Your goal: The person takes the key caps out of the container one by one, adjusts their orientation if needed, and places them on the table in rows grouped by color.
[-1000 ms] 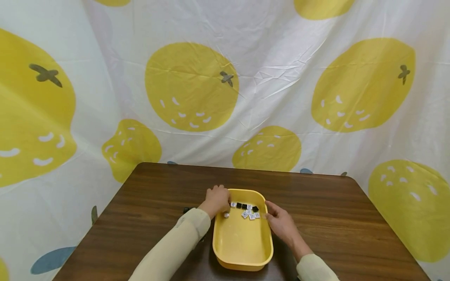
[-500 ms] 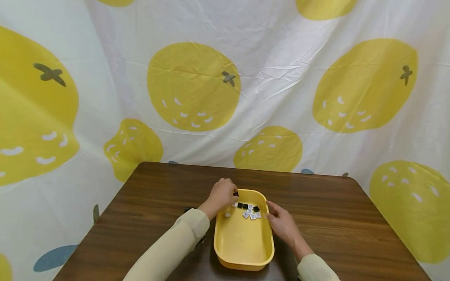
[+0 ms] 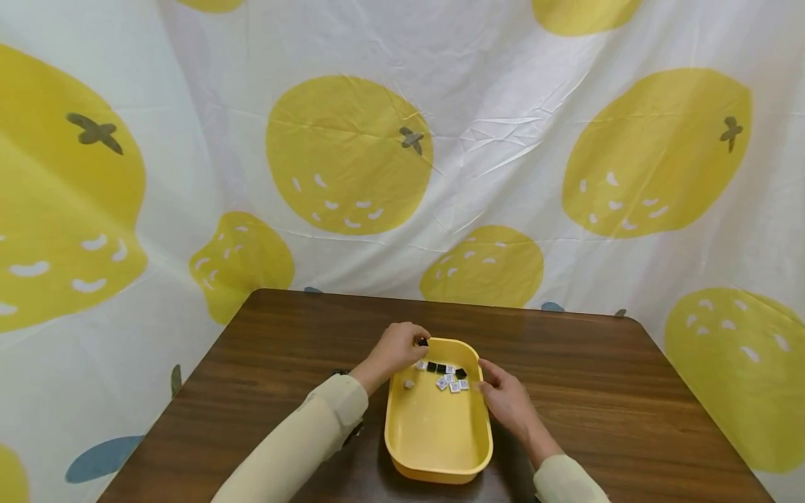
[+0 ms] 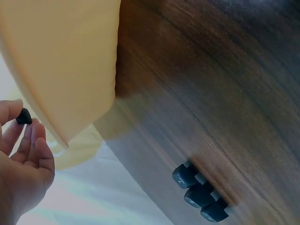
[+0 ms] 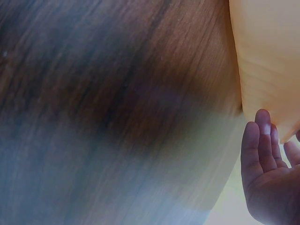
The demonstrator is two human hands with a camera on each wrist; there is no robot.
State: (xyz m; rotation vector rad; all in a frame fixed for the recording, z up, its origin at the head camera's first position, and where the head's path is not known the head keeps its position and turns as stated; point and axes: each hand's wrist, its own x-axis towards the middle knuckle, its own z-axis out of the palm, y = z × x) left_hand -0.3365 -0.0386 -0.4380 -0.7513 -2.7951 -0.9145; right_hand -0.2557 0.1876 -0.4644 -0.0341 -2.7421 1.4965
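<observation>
Over the far left corner of the yellow tray (image 3: 439,433), my left hand (image 3: 395,351) pinches a black keycap (image 4: 23,116) between thumb and fingertips. On the tray floor near the far end lie several small square pieces, among them black keycaps (image 3: 437,367) and white pieces (image 3: 455,387) with dark printed patterns. A single whitish piece (image 3: 409,384) sits apart near the left wall. My right hand (image 3: 508,404) holds the tray's right side, with the thumb over the rim and the fingers along the outer wall. In the right wrist view the thumb is mostly cut off.
Three black keycaps (image 4: 200,194) stand in a row on the brown wooden table (image 3: 597,391), left of the tray; the left forearm mostly covers them in the head view. A white cloth with lemon prints (image 3: 490,175) hangs behind the table's far edge.
My left hand has risen from the tray's left side to its far left rim, with a black keycap now showing in its fingers. My right hand stays on the tray.
</observation>
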